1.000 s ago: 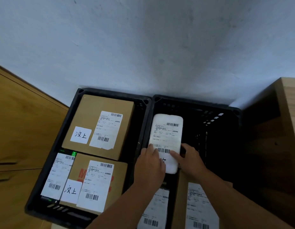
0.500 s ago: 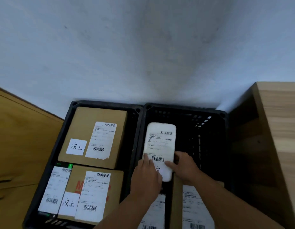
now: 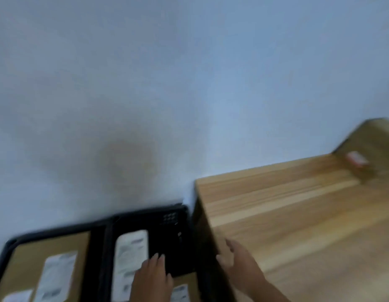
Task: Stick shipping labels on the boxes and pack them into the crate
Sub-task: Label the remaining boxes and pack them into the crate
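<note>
The view is blurred by motion. Two black crates stand side by side at the bottom left. The right crate (image 3: 174, 214) holds a white labelled parcel (image 3: 129, 253) lying flat, with a labelled brown box (image 3: 185, 288) below it. The left crate (image 3: 6, 247) holds a brown box (image 3: 36, 253) with a white label. My left hand (image 3: 152, 277) hovers over the right crate beside the white parcel, fingers straight, holding nothing. My right hand (image 3: 239, 262) is over the wooden table's left edge, fingers spread and empty.
A light wooden table (image 3: 298, 214) fills the right side, its left edge next to the right crate. On the table's far right sits a blurred brown box (image 3: 372, 144) with a small red-and-white mark. A pale wall lies behind.
Both hands have let go of the white parcel, which now lies in the right crate. My right hand has moved right over the table. The view has swung up and to the right.
</note>
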{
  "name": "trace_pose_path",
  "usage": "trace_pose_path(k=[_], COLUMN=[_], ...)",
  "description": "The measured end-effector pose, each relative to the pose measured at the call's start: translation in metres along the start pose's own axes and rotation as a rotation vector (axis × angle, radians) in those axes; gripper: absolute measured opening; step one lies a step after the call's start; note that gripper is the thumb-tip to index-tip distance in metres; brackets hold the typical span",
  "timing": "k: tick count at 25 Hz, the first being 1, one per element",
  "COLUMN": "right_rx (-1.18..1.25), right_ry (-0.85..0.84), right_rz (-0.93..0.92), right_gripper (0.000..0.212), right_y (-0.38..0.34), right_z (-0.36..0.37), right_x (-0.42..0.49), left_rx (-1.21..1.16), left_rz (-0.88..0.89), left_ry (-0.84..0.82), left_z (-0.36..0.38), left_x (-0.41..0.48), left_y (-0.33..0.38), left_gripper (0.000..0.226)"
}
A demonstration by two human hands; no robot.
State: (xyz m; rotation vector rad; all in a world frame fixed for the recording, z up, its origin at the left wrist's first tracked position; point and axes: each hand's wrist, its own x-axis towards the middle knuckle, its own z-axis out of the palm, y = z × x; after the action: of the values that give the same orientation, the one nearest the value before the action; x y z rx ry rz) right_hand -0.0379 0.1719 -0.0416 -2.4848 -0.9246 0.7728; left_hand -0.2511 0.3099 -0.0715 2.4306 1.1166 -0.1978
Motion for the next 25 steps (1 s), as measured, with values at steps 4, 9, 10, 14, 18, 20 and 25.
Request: trace_pose_path(k=[4, 9, 10, 14, 18, 20, 25], right_rx=[-0.040, 0.065, 0.072, 0.164, 0.243, 0.265, 0.307], right_ry=[0.325, 0.610, 0.640, 0.682, 0.692, 0.698, 0.680], right_rz=[-0.006, 0.110, 0.132, 0.234, 0.248, 0.215, 0.182], right_gripper=[0.065, 0.064, 0.065, 0.069, 0.069, 0.068, 0.065], right_y=[0.054, 0.176, 0.206, 0.317, 0.391, 0.417, 0.470], right_z=[-0.140, -0.295, -0.320, -0.401, -0.467, -0.495, -0.541], right_x=[-0.062, -0.115, -0.124, -0.149, -0.135, -0.109, -0.036], left_rx=[0.007, -0.153, -0.174, -0.260, -0.245, -0.252, -0.334], left_rz=[0.234, 0.459, 0.490, 0.500, 0.487, 0.464, 0.425], left_ry=[0.198, 0.256, 0.263, 0.218, 0.229, 0.255, 0.224], left_z=[-0.057, -0.066, -0.060, -0.032, -0.012, -0.004, 0.016], left_x=[0.001, -0.008, -0.011, -0.028, -0.009, 0.018, 0.103], left_y=[0.164, 0.384, 0.427, 0.574, 0.666, 0.701, 0.769], left_gripper=[0.055, 0.050, 0.052, 0.057, 0.058, 0.060, 0.066])
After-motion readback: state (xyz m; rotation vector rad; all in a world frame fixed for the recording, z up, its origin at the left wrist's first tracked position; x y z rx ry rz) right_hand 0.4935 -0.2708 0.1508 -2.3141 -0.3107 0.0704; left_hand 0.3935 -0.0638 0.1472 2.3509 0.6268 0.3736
